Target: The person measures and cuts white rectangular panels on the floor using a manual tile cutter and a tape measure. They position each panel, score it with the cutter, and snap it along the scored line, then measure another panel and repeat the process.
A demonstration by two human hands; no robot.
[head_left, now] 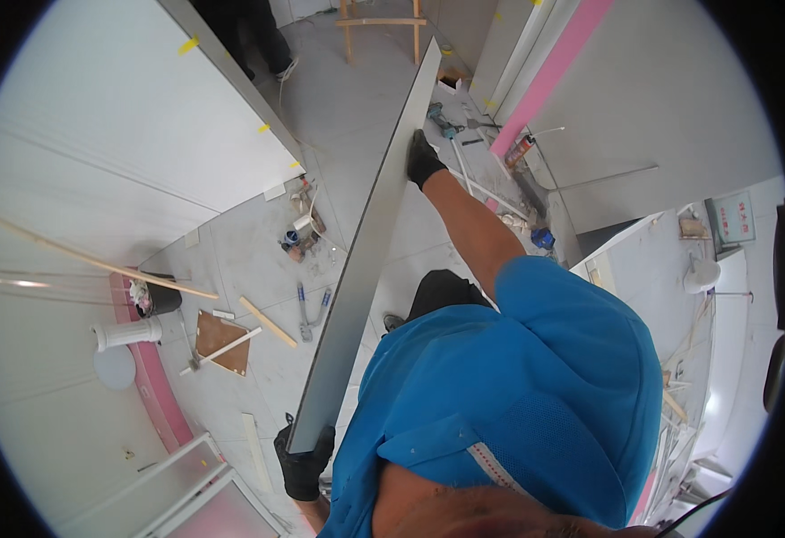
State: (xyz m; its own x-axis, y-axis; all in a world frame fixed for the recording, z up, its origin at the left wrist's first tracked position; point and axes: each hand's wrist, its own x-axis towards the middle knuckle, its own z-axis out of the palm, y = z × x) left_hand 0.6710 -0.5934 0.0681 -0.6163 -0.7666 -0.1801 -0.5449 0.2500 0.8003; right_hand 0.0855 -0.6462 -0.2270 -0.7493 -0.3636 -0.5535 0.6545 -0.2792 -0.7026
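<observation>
A long, narrow grey-white panel runs tilted from near my body up toward the far end of the room. My left hand, in a black glove, is wrapped round its near lower end. Farther along, my right hand, gloved in black too, grips the panel's right edge with my arm stretched out. The fingers of that hand are partly hidden at the edge. On the floor left of the panel lie a tool with two blue handles and a light wooden strip.
A large white board with yellow tape stands at left. Beyond it are a person's dark-trousered legs and a wooden trestle. A power tool and caulking gun lie right. A black bucket and brown square sheet are left.
</observation>
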